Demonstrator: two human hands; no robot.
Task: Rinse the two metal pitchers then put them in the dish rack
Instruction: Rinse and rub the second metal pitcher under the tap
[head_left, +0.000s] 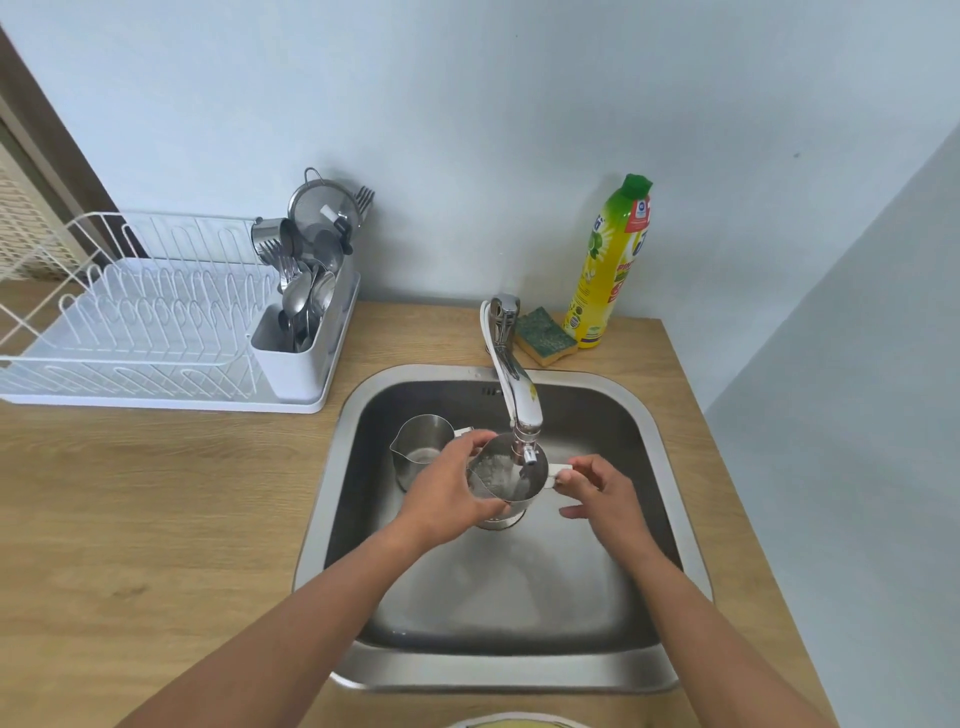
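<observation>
Pitcher (506, 475) under tap: L hand (447, 499) grips body, R fingers (566, 475) pinch handle.

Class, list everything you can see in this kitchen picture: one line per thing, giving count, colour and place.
pitchers: 2, metal; one held under the tap, one standing in the sink, left
tap: 1, chrome, behind the sink, spout over the held pitcher
sink: 1, steel, set in the counter
counter: 1, wood
dish rack: 1, white, left of sink
cutlery holder: 1, white, rack's right end, with cutlery and a strainer
sponge: 1, green and yellow, right of tap
soap bottle: 1, yellow, green cap, by the wall
left hand: on the pitcher's body
right hand: on its handle
</observation>
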